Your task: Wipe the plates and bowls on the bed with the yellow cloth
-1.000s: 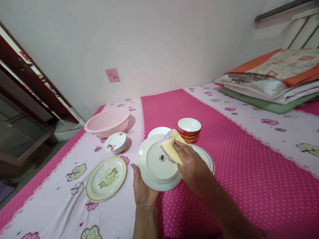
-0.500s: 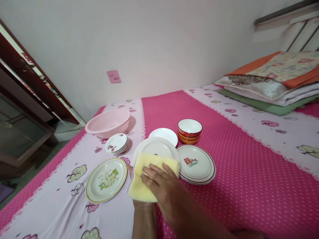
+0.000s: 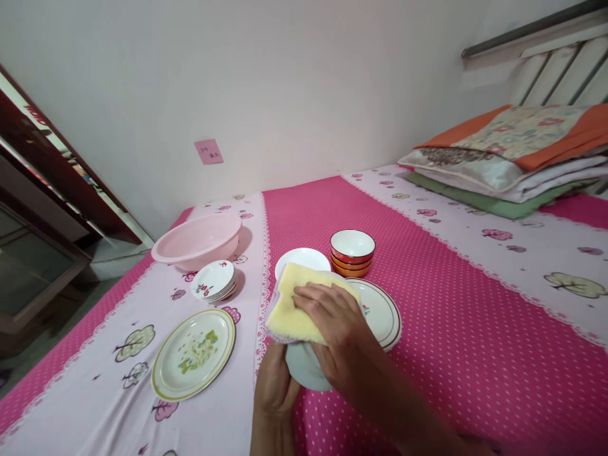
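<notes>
My left hand (image 3: 275, 383) grips a white plate (image 3: 306, 368) by its left side, holding it above the bed; its fingertips are hidden. A yellow cloth (image 3: 291, 305) covers much of that plate. My right hand (image 3: 338, 320) lies over the cloth, pressing it onto the plate with fingers close together. Just beyond them rests a plain white plate (image 3: 303, 256). To the right, partly behind my right hand, are red-rimmed plates (image 3: 386, 318). A stack of red and orange bowls (image 3: 352, 252) stands behind those.
Left of my hands lies a yellow-rimmed plate (image 3: 194, 354). Small flowered dishes (image 3: 213, 278) are stacked beside a pink basin (image 3: 199, 240). Folded bedding and pillows (image 3: 503, 158) lie at the far right. A white wall (image 3: 285, 95) rises behind the pink bedspread (image 3: 451, 329).
My right hand and the cloth have moved up and right across the plate. The plate's lower part now shows, and its upper face is covered. The view has shifted slightly.
</notes>
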`<action>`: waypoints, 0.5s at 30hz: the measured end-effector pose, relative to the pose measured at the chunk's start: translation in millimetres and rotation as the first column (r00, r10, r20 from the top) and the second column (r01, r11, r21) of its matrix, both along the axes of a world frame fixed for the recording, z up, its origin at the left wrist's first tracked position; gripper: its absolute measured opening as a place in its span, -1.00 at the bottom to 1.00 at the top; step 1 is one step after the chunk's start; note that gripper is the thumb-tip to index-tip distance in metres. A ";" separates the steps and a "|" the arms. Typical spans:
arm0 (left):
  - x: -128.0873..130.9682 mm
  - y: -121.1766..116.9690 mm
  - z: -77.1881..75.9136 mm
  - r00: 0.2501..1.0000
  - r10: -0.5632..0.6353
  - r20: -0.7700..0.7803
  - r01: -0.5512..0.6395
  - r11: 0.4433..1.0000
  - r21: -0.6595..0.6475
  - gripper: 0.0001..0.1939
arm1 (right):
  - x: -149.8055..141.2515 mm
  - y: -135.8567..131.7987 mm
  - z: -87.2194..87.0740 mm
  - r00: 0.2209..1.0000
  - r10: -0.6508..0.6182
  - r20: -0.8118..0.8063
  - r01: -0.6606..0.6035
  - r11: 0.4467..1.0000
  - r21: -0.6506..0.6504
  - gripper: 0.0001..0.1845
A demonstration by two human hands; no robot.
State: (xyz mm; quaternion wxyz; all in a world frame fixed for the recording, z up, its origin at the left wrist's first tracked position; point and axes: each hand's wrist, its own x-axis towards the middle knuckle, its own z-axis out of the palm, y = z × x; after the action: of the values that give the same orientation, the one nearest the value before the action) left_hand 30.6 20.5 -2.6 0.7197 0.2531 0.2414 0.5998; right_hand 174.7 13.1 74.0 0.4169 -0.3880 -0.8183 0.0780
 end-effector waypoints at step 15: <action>-32.6 9.9 -0.1 0.882 0.212 0.421 -0.268 0.960 0.077 -0.44 | 12.1 21.7 -29.8 0.987 -0.155 0.047 0.161 0.970 -0.183 -0.46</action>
State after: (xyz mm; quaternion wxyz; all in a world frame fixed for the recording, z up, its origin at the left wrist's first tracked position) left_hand -2.0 30.3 -2.7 0.6556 0.1377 0.0748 0.7387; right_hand 186.8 34.8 44.2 0.3707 -0.4904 -0.7804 0.1143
